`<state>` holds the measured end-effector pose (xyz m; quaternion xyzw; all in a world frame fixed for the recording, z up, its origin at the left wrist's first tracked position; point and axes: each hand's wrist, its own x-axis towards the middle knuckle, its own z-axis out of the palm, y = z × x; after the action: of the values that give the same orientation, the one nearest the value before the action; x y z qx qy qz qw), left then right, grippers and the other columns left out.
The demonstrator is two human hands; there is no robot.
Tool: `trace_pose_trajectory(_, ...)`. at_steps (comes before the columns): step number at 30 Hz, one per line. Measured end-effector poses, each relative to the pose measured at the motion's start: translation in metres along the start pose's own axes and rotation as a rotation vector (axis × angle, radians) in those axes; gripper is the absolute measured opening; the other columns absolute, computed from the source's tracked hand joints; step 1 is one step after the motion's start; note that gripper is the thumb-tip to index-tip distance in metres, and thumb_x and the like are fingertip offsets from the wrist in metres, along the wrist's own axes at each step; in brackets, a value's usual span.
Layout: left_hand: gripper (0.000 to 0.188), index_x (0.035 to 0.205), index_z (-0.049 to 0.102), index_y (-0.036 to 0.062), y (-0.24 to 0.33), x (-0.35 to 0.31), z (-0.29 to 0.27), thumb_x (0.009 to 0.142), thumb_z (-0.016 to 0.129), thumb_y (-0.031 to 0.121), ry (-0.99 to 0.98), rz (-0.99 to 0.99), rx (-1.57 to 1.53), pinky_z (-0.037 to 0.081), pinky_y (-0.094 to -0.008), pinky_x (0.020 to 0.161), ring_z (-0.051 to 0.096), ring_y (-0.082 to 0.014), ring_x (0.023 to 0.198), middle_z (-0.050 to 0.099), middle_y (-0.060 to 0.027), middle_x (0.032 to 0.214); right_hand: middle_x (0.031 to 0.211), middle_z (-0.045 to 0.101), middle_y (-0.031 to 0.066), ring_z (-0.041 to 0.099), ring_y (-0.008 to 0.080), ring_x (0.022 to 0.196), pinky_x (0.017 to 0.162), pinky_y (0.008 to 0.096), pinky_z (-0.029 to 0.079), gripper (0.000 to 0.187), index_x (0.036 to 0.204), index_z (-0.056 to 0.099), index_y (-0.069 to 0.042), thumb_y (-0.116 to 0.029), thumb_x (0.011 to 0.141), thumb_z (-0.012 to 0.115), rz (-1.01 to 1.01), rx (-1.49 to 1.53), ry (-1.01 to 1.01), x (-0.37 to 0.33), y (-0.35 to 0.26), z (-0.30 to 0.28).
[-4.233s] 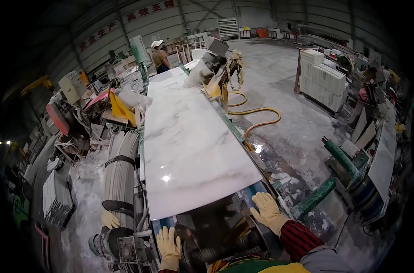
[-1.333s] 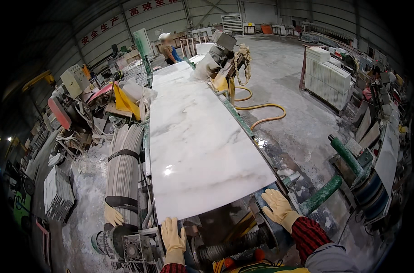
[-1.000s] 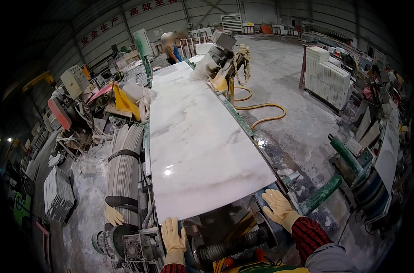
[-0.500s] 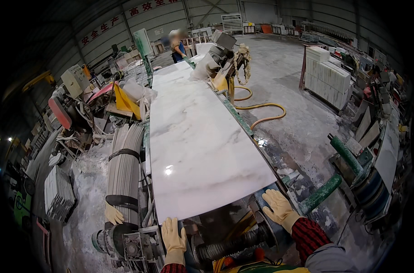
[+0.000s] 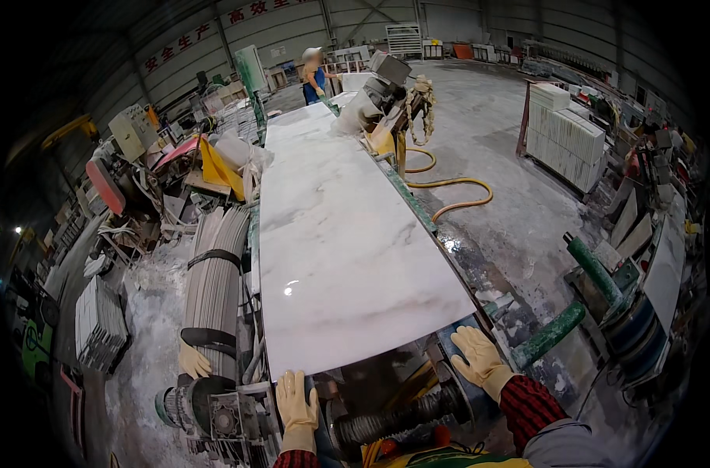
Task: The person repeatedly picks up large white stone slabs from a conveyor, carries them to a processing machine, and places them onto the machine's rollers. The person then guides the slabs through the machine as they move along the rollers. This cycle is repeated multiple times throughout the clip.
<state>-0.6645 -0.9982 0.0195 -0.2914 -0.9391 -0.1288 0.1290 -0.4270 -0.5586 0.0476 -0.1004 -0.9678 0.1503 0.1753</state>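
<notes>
A long white marble slab [image 5: 355,234] with grey veining lies flat on a machine bed and runs away from me. At its near left corner, my left hand [image 5: 297,413], in a cream glove, rests with fingers stretched out on the frame. My right hand [image 5: 479,359], gloved alike, lies with fingers spread on the dark blue frame by the near right corner. Neither hand holds anything. Between them, below the slab's near edge, is a dark ribbed roller [image 5: 398,415]. Another cream glove [image 5: 193,359] shows at the left, beside banded strips; whether a hand is inside cannot be told.
Pale strips [image 5: 214,288] are strapped in a bundle left of the bed, behind an electric motor [image 5: 182,407]. A green-coated bar [image 5: 552,334] juts out at the right. A yellow hose [image 5: 468,183] curls over the floor. Farther off stands a co-worker [image 5: 314,79] in blue.
The view has shifted slightly. The co-worker at the back has changed posture, with an arm now stretched to the right. My hands and the slab stay where they were.
</notes>
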Motion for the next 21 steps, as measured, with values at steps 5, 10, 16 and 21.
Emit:
trace_pose_trajectory(5,0.061,0.158,0.051,0.0090,0.0044,-0.0004,-0.0044,0.103,0.068,0.030,-0.018,-0.017,-0.015,0.031,-0.0558,0.128,0.040,-0.0496,0.151,0.048,-0.0251,0.163,0.152,0.058,0.0269,0.052,0.0470,0.142,0.125,0.0537,0.036,0.058,0.145,0.061,-0.001,-0.035,0.098,0.068,-0.003,-0.008,0.006,-0.0015,-0.0021,-0.0026)
trace_pose_trajectory(10,0.061,0.158,0.051,0.0091,0.0028,-0.0029,-0.0044,0.103,0.067,0.030,-0.014,-0.012,-0.012,0.031,-0.0556,0.128,0.040,-0.0493,0.152,0.048,-0.0250,0.163,0.152,0.058,0.0268,0.052,0.0468,0.142,0.125,0.0537,0.036,0.057,0.144,0.062,-0.001,-0.035,0.098,0.069,-0.008,0.004,0.007,-0.0025,-0.0035,-0.0044)
trace_pose_trajectory(16,0.061,0.155,0.052,0.0082,0.0016,-0.0035,-0.0009,0.101,0.069,0.032,-0.002,0.003,0.019,0.032,-0.0561,0.127,0.042,-0.0493,0.150,0.050,-0.0251,0.160,0.152,0.058,0.0267,0.052,0.0468,0.143,0.125,0.0538,0.036,0.056,0.144,0.062,-0.001,-0.034,0.099,0.068,-0.005,-0.005,0.009,-0.0065,-0.0013,-0.0017)
trace_pose_trajectory(21,0.061,0.155,0.052,0.0083,-0.0011,-0.0077,0.0014,0.101,0.069,0.032,0.008,0.005,0.022,0.032,-0.0558,0.127,0.041,-0.0489,0.150,0.049,-0.0251,0.160,0.153,0.058,0.0263,0.051,0.0461,0.144,0.126,0.0532,0.035,0.055,0.146,0.062,-0.002,-0.034,0.101,0.065,-0.010,0.004,0.001,-0.0079,-0.0014,-0.0009)
